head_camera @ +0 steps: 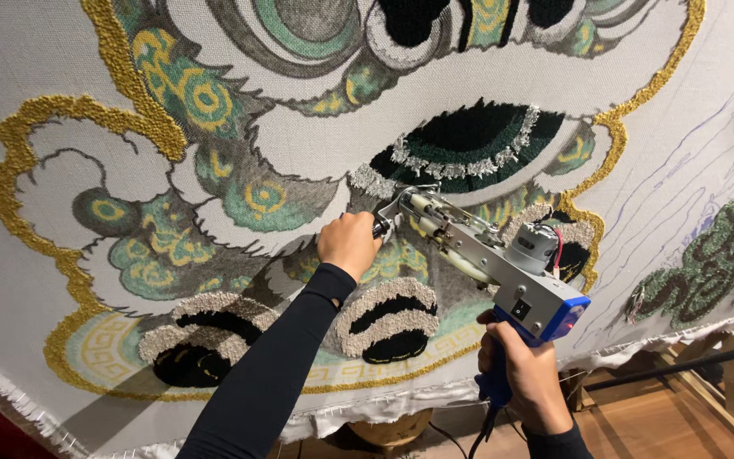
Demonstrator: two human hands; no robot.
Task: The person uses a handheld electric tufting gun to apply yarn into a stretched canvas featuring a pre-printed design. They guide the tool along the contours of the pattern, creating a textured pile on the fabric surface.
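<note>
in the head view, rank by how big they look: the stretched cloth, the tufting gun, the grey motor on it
1. Stretched white backing cloth with the tufted design, fills most of the view.
2. Grey metal tufting gun with blue handle.
3. Small grey cylindrical motor on the gun.

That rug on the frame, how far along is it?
Done: the gold outline, green swirls and black patches are tufted. In hand: the tufting gun is pressed to the cloth, left hand on its front grip, right hand on the blue handle. Left: large bare areas and pen-drawn lines on the right.
</note>
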